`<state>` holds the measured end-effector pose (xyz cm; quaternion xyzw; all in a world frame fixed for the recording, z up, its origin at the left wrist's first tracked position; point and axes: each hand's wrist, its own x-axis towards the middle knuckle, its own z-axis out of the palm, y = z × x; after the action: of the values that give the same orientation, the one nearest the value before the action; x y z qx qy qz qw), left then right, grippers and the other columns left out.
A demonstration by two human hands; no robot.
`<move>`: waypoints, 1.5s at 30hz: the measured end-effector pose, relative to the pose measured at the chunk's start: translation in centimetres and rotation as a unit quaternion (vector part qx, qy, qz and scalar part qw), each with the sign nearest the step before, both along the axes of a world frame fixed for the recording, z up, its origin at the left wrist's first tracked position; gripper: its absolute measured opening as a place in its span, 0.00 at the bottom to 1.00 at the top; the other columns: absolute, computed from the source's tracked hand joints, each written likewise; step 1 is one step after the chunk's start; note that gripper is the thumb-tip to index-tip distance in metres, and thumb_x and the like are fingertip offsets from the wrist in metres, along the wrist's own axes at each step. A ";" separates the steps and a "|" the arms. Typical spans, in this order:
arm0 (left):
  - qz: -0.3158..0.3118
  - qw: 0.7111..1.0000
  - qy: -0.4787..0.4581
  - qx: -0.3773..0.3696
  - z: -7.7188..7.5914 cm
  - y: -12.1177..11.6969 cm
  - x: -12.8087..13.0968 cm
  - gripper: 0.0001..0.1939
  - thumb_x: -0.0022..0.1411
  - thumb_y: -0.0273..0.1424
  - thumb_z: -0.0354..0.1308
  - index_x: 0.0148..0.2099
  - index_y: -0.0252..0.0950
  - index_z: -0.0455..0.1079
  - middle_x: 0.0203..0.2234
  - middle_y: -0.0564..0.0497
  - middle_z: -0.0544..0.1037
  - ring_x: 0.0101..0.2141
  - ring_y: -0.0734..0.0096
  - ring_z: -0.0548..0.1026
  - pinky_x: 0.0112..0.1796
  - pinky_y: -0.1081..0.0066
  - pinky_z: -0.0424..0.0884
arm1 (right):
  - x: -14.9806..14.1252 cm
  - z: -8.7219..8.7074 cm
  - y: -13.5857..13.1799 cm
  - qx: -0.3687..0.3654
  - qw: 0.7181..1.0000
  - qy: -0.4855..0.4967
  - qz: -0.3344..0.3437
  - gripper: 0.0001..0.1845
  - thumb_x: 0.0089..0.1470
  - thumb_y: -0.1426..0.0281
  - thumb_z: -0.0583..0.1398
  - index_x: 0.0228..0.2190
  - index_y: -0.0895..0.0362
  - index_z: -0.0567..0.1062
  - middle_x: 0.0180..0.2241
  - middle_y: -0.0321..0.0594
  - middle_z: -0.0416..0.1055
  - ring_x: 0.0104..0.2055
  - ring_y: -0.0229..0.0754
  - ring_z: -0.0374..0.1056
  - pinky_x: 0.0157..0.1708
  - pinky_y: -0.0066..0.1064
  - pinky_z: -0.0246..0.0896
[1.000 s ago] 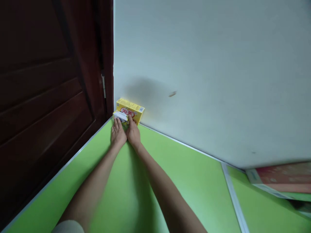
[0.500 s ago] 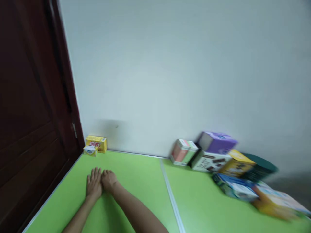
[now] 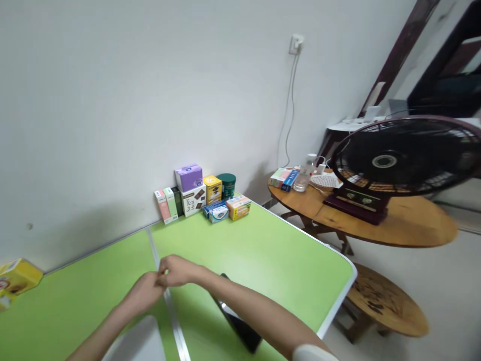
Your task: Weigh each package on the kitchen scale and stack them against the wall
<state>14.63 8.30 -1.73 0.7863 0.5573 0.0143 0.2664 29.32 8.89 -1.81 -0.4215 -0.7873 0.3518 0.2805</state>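
Note:
My left hand point(image 3: 145, 290) and my right hand point(image 3: 177, 269) meet above the strip that divides the green table point(image 3: 263, 255). Their fingers are curled in and touch one another. Nothing shows between them, though some fingertips are hidden. Under my right forearm lies a dark, flat, shiny device point(image 3: 240, 326), partly covered by the arm. A grey-white flat object point(image 3: 141, 343) is below my left wrist, cut off by the lower edge.
Against the wall stand a purple box point(image 3: 190, 177), a white chocolate-printed box point(image 3: 194, 199), a green-lidded tub point(image 3: 227, 185) and several small cartons. Yellow boxes point(image 3: 20, 276) are at far left. Right of the table are a wooden table point(image 3: 417, 220) with a fan point(image 3: 406, 155), and a stool point(image 3: 387, 301).
The view has swung right, bringing the fan and wooden table into sight. My hands have moved right from the table's left part; the spread left hand has curled and now meets the right.

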 end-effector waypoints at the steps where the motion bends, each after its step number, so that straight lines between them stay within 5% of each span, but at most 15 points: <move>1: -0.016 0.999 -0.037 -0.016 -0.2 0.1 2.9 0.12 0.55 0.28 0.47 0.29 0.33 0.72 0.22 0.49 0.77 0.23 0.66 0.74 0.26 0.70 0.67 | 2.8 -0.9 -0.3 0.001 0.999 0.041 -0.034 0.04 0.40 0.73 0.62 0.19 0.58 0.77 0.18 0.32 0.68 0.23 0.36 0.65 0.26 0.24 0.59; 5: -0.074 0.988 -0.126 0.060 -2.7 1.6 12.4 0.13 0.55 0.23 0.47 0.40 0.32 0.70 0.33 0.47 0.78 0.32 0.69 0.75 0.32 0.73 0.68 | 11.0 -4.4 -1.1 0.023 0.972 0.137 -0.190 0.08 0.46 0.75 0.58 0.20 0.59 0.75 0.27 0.36 0.69 0.33 0.37 0.68 0.38 0.27 0.62; 10: -0.133 0.978 -0.111 0.116 -5.4 4.4 19.9 0.13 0.55 0.21 0.48 0.38 0.33 0.72 0.33 0.46 0.77 0.36 0.66 0.75 0.40 0.70 0.68 | 16.5 -8.3 -0.5 0.040 0.926 0.212 -0.309 0.11 0.50 0.72 0.56 0.19 0.58 0.72 0.29 0.40 0.69 0.35 0.40 0.68 0.41 0.32 0.63; 14: -0.165 0.973 -0.085 0.140 -6.3 5.9 22.3 0.11 0.53 0.22 0.49 0.32 0.34 0.74 0.30 0.46 0.76 0.37 0.62 0.73 0.46 0.63 0.66 | 18.3 -11.1 -0.5 0.029 0.903 0.262 -0.340 0.09 0.51 0.68 0.54 0.26 0.58 0.73 0.34 0.42 0.70 0.40 0.42 0.68 0.45 0.33 0.61; 23: -0.214 0.941 -0.044 0.258 -6.6 8.6 25.6 0.11 0.52 0.21 0.51 0.36 0.32 0.72 0.56 0.40 0.64 0.60 0.56 0.54 0.60 0.54 0.47 | 19.5 -12.5 -0.1 -0.087 0.828 0.422 -0.358 0.17 0.43 0.69 0.57 0.38 0.58 0.70 0.32 0.39 0.71 0.29 0.38 0.67 0.31 0.31 0.65; 29: -0.113 0.961 -0.016 0.251 -6.2 12.0 28.3 0.27 0.55 0.21 0.51 0.59 0.28 0.57 0.61 0.35 0.57 0.61 0.50 0.52 0.60 0.46 0.42 | 19.4 -12.7 0.0 -0.121 0.799 0.482 -0.339 0.13 0.39 0.73 0.59 0.33 0.57 0.71 0.23 0.34 0.72 0.26 0.37 0.67 0.29 0.30 0.64; 33: -0.120 0.964 -0.051 0.230 -5.8 13.1 28.2 0.21 0.56 0.21 0.52 0.54 0.30 0.63 0.51 0.38 0.70 0.55 0.53 0.63 0.56 0.54 0.55 | 19.4 -12.8 -0.2 -0.119 0.796 0.483 -0.344 0.10 0.39 0.71 0.61 0.30 0.57 0.73 0.27 0.36 0.73 0.26 0.37 0.69 0.27 0.30 0.64; 37: -0.104 0.967 -0.104 0.210 -4.6 11.8 25.8 0.19 0.55 0.18 0.52 0.50 0.33 0.66 0.47 0.43 0.72 0.50 0.60 0.68 0.51 0.64 0.64 | 19.6 -13.0 -0.3 -0.109 0.810 0.455 -0.353 0.11 0.40 0.68 0.61 0.30 0.58 0.74 0.27 0.37 0.72 0.26 0.37 0.69 0.27 0.30 0.64; 40: -0.084 0.969 -0.136 0.190 -3.7 9.3 21.3 0.19 0.53 0.21 0.56 0.48 0.34 0.66 0.46 0.47 0.74 0.47 0.65 0.71 0.48 0.69 0.66 | 19.7 -13.0 -0.4 -0.098 0.820 0.430 -0.364 0.13 0.40 0.65 0.61 0.31 0.58 0.73 0.27 0.37 0.73 0.26 0.38 0.69 0.28 0.31 0.64; 45: -0.058 0.974 -0.210 0.054 -1.1 2.6 9.3 0.17 0.51 0.24 0.56 0.46 0.38 0.67 0.43 0.50 0.75 0.43 0.67 0.73 0.42 0.70 0.69 | 19.5 -12.3 -0.3 -0.084 0.837 0.387 -0.378 0.16 0.37 0.62 0.62 0.29 0.58 0.72 0.25 0.39 0.72 0.26 0.41 0.68 0.29 0.35 0.64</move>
<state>23.97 10.92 -2.84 0.8101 0.4402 0.1940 0.3352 48.84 8.54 -14.12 -0.5378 -0.3612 0.4178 0.6370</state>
